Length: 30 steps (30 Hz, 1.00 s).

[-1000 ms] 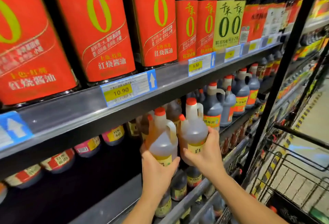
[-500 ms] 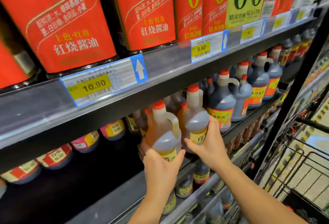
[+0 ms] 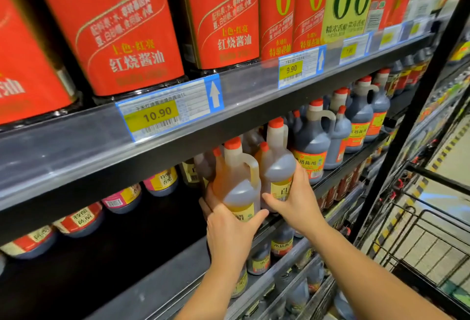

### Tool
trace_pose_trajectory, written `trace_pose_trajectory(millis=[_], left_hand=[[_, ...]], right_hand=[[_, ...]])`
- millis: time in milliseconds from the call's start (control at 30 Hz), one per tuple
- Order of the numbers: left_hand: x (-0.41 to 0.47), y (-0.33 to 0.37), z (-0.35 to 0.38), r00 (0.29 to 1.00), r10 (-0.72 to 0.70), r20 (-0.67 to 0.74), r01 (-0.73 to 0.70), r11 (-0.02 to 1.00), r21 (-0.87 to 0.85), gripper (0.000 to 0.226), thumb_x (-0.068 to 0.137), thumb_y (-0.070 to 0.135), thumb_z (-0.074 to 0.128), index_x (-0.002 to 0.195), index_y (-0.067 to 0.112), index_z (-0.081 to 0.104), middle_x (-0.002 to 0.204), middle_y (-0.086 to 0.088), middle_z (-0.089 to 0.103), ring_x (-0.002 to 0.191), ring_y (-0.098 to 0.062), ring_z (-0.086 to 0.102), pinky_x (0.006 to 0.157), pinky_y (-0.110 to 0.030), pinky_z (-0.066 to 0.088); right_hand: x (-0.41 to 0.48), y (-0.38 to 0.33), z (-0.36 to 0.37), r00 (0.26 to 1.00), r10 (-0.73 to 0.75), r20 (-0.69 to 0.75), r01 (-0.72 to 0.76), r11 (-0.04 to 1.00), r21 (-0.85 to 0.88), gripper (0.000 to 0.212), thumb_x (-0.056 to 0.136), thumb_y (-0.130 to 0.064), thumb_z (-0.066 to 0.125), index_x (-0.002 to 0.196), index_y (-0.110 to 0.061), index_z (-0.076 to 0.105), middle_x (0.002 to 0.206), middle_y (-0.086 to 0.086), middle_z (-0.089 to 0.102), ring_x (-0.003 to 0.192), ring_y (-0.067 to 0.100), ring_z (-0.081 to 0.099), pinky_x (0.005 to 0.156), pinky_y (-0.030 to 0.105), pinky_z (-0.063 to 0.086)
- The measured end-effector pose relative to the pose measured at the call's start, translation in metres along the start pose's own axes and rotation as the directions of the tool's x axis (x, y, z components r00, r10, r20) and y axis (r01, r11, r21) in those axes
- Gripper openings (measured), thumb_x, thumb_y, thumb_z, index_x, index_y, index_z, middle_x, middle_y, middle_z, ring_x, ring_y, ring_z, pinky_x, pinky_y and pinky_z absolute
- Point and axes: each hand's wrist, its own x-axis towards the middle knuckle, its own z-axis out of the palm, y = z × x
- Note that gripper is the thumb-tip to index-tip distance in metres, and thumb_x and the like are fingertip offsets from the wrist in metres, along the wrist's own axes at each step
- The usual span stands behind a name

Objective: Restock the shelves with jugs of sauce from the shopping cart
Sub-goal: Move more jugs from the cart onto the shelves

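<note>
1. Left grip [image 3: 229, 233]: fingers and thumb wrapped round the lower body of the left amber jug [image 3: 236, 182], with the thumb across its yellow label.
2. Right grip [image 3: 297, 202]: curled round the right amber jug [image 3: 276, 167], thumb on the front and fingers on the right flank.
3. Both jugs are upright with red caps, side by side, close enough that I cannot tell whether they touch.
4. Location: front of the middle shelf [image 3: 165, 276], just below the upper shelf rail [image 3: 76, 146]. The hands hide the bases, so I cannot tell whether they are seated on the shelf.
5. Same shelf, just right: dark jugs [image 3: 312, 141] with red caps, upright in a row.
6. Upper shelf: large red-labelled bottles [image 3: 122, 27]. The price tag [image 3: 157, 116] reads 10.90.
7. Shopping cart [image 3: 419, 230]: wire frame at lower right, well apart from both jugs.
</note>
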Motion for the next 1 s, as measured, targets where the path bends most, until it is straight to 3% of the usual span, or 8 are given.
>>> trace_pose_trajectory(millis=[100,267,400,567,733,833,933,1000], left_hand=[[-0.007,-0.006,-0.010,0.997,0.066,-0.042,-0.066,0.998,-0.014,0.131,0.042,0.072,0.078,0.148,0.021,0.019,0.134,-0.004,0.041,0.122,-0.023,0.049,0.092,-0.044,0.052],[-0.050,-0.032,-0.019,0.970,0.194,-0.149,-0.209,0.974,-0.091,0.091,0.065,0.049,0.083,0.135,0.038,0.025,0.116,0.012,0.036,0.105,-0.009,0.047,0.079,-0.033,0.050],[-0.081,-0.042,-0.002,0.944,0.328,0.025,-0.320,0.935,-0.155,0.073,0.072,0.048,0.077,0.128,0.036,0.031,0.109,0.016,0.037,0.101,-0.005,0.046,0.071,-0.017,0.042],[-0.100,-0.034,0.037,0.878,0.341,0.337,-0.304,0.939,-0.159,0.057,0.077,0.055,0.070,0.118,0.044,0.032,0.109,0.018,0.044,0.103,-0.007,0.050,0.080,-0.031,0.049],[-0.116,-0.026,0.102,0.749,0.327,0.577,-0.329,0.939,-0.105,0.065,0.080,0.056,0.067,0.131,0.028,0.040,0.123,0.007,0.045,0.117,-0.013,0.046,0.091,-0.030,0.045],[-0.124,-0.025,0.150,0.654,0.272,0.705,-0.314,0.947,-0.075,0.067,0.078,0.051,0.070,0.132,0.022,0.042,0.126,0.004,0.046,0.121,-0.016,0.047,0.096,-0.032,0.044],[-0.132,-0.025,0.199,0.568,0.187,0.801,-0.329,0.944,0.013,0.081,0.073,0.060,0.068,0.137,0.019,0.041,0.133,-0.001,0.045,0.127,-0.022,0.046,0.100,-0.038,0.043],[-0.142,-0.027,0.232,0.541,0.152,0.827,-0.299,0.954,0.021,0.090,0.063,0.066,0.065,0.134,0.015,0.045,0.124,0.000,0.048,0.121,-0.022,0.049,0.092,-0.030,0.042]], right_hand=[[-0.007,-0.001,-0.007,0.998,0.052,0.026,-0.049,0.995,-0.088,0.111,0.064,-0.061,0.072,0.151,-0.018,0.016,0.149,0.000,0.031,0.139,0.017,0.032,0.109,0.042,0.040],[-0.037,0.002,-0.024,0.996,0.066,-0.065,-0.077,0.978,-0.192,0.091,0.080,-0.046,0.073,0.150,-0.019,0.021,0.139,-0.001,0.037,0.128,0.017,0.041,0.102,0.035,0.043],[-0.072,0.010,-0.045,0.982,0.153,-0.110,-0.176,0.951,-0.253,0.082,0.084,-0.044,0.069,0.149,-0.017,0.025,0.138,0.001,0.038,0.127,0.016,0.042,0.100,0.029,0.041],[-0.124,0.042,-0.084,0.933,0.305,-0.192,-0.353,0.880,-0.317,0.071,0.086,-0.042,0.067,0.144,-0.016,0.034,0.134,0.003,0.042,0.121,0.021,0.048,0.096,0.035,0.045],[-0.182,0.102,-0.121,0.816,0.512,-0.270,-0.578,0.743,-0.338,0.051,0.085,-0.039,0.067,0.123,-0.011,0.049,0.108,0.005,0.048,0.104,0.023,0.052,0.077,0.029,0.039],[-0.215,0.151,-0.139,0.718,0.622,-0.311,-0.696,0.650,-0.306,0.052,0.085,-0.045,0.063,0.118,-0.007,0.052,0.108,0.011,0.053,0.103,0.027,0.053,0.080,0.033,0.042],[-0.243,0.195,-0.154,0.595,0.737,-0.320,-0.803,0.529,-0.274,0.043,0.082,-0.042,0.064,0.106,-0.007,0.054,0.100,0.012,0.056,0.095,0.030,0.056,0.072,0.034,0.041],[-0.261,0.228,-0.163,0.481,0.823,-0.302,-0.870,0.404,-0.284,0.050,0.079,-0.045,0.061,0.106,-0.004,0.052,0.099,0.015,0.055,0.093,0.034,0.057,0.068,0.034,0.040]])
